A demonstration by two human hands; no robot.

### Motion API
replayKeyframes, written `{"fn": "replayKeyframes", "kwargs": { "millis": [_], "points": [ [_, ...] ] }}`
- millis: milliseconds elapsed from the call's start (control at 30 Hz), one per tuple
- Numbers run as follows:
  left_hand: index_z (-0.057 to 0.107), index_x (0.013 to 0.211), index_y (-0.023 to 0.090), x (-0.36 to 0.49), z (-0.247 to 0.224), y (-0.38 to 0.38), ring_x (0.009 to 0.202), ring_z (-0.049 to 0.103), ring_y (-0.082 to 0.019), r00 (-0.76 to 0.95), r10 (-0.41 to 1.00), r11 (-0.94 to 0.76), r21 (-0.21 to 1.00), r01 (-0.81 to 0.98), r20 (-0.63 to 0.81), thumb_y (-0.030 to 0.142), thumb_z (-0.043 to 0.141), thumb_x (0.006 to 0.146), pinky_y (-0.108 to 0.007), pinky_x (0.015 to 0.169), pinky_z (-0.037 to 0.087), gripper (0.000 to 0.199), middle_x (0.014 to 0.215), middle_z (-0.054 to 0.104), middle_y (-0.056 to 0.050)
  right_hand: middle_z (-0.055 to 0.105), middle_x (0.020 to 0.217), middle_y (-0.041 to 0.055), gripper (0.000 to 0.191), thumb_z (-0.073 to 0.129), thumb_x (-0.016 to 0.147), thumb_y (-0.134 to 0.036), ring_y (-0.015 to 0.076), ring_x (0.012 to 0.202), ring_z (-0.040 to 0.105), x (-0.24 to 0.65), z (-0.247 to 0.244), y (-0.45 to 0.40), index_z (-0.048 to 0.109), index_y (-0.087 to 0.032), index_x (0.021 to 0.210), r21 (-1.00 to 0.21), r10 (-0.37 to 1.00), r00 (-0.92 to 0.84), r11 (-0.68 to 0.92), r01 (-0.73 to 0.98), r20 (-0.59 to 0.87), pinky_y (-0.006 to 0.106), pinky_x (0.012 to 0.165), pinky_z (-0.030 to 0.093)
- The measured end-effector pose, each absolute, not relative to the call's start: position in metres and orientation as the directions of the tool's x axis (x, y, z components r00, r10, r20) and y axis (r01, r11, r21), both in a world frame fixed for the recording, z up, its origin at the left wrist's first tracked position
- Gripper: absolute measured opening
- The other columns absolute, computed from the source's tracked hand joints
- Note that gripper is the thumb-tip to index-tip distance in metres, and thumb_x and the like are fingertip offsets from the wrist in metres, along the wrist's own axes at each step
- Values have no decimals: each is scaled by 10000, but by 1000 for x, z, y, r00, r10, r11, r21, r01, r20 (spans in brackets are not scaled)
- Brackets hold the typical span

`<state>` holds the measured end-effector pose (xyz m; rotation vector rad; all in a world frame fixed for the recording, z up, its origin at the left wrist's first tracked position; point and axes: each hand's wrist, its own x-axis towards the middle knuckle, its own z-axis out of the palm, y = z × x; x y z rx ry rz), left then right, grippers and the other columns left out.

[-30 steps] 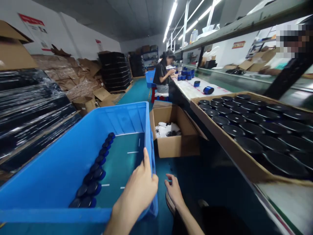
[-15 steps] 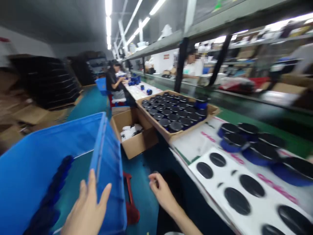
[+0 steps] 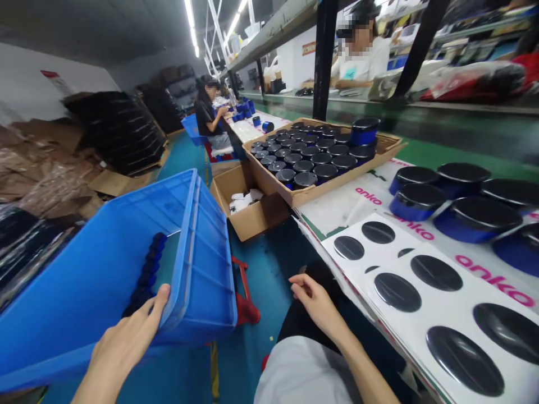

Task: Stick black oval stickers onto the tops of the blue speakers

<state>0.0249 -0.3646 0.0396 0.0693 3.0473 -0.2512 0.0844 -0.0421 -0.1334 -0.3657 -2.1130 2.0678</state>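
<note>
My left hand point(image 3: 126, 336) is on the near rim of a large blue plastic crate point(image 3: 210, 269), its thumb along the corner and its other fingers hooked over the edge, partly hidden. Inside the crate stands a row of dark blue round pieces point(image 3: 147, 269). Over my lap, beside the workbench, hangs my right hand point(image 3: 315, 306); its fingers are loosely curled toward the thumb, and nothing shows in them. Closest to it on the bench lies a white sheet of glossy black oval stickers point(image 3: 398, 292).
A cardboard tray point(image 3: 303, 196) of black-topped blue tins sits on the bench. More blue tins point(image 3: 475, 216) stand to the right. Below the tray is an open carton point(image 3: 248, 227) holding white items. Two co-workers sit farther off. Black stacked goods point(image 3: 118, 134) line the left side.
My left hand, earlier spread at the crate's edge, now grips its near rim. The view has shifted, so the crate and bench appear moved. My right hand stays loosely curled.
</note>
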Motion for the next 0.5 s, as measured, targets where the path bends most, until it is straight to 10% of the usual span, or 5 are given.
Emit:
{"fn": "replayKeyframes", "kwargs": {
  "millis": [267,367,500],
  "points": [
    [378,1427,157,24,58,-344,1093,601,-388,-942,-221,972,22,-234,-253,527,161,923,-576,950,421,662,1326,556,-152,576,818,4,262,524,879,-416,143,745,559,84,-104,-27,582,-168,942,-1000,354,-935,15,-11,15,319,714,460],
    [343,1422,98,32,74,-286,1286,437,-376,-991,-115,976,194,-100,68,580,108,918,-541,1049,353,736,1419,444,-174,577,833,3,220,474,893,-368,145,768,559,92,-96,-32,581,-185,949,-999,365,-931,39,-3,18,307,727,458],
    [530,1226,194,56,94,-183,1212,522,-224,-751,341,685,398,610,565,439,296,957,-353,1057,399,432,1273,582,-59,605,807,2,146,527,885,-303,145,768,570,124,-83,-48,612,-186,909,-994,384,-923,104,24,18,310,735,472]
  ]
}}
